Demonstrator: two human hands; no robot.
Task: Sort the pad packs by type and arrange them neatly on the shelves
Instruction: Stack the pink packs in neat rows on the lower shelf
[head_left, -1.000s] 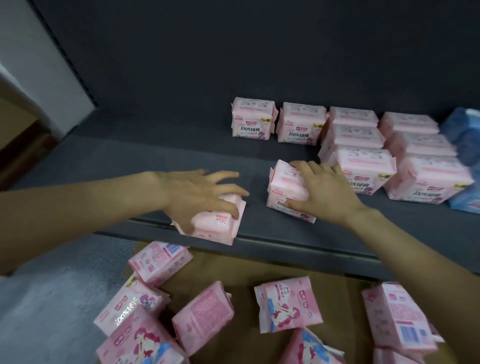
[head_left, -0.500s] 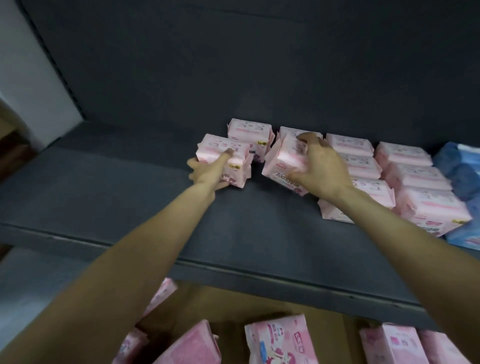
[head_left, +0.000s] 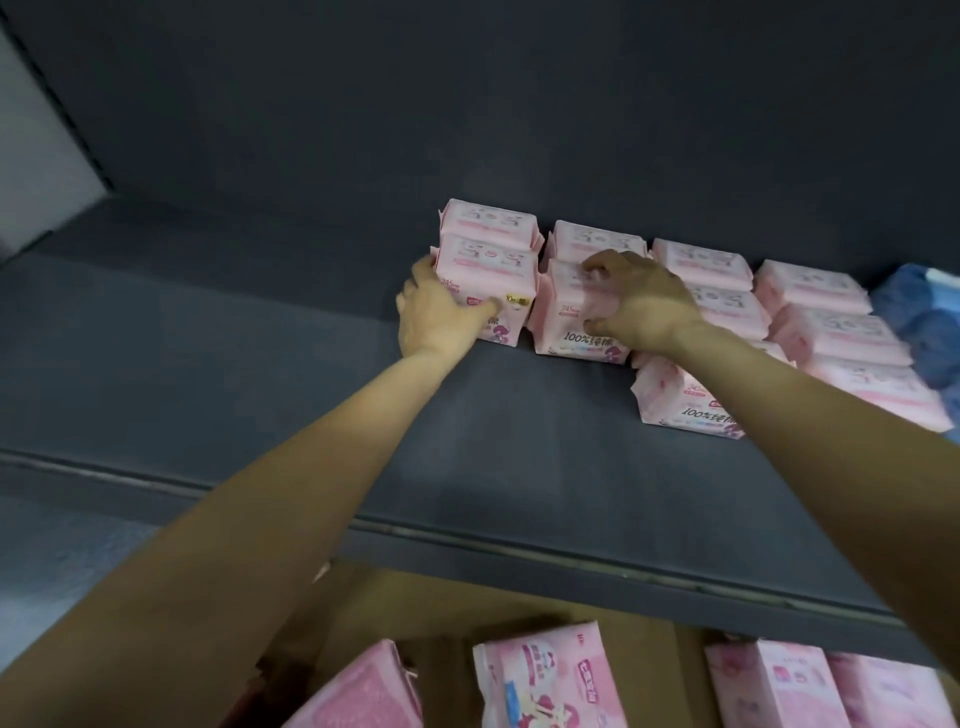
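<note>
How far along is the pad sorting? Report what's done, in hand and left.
Done: rows of pink plastic-wrapped pad packs already stand on the dark grey shelf, beside blue packs. In hand: the left hand and right hand each grip a pink pack at the rows' left end. Left: loose pink packs below the shelf.

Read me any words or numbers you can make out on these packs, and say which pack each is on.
"245": pack under the left hand.
"10": yellow tag, same pack.
"245", "100%" plus two Chinese characters: pack under the right hand.
"245", "100%": front pack.
Loose packs below: print blurred, unreadable.
</note>
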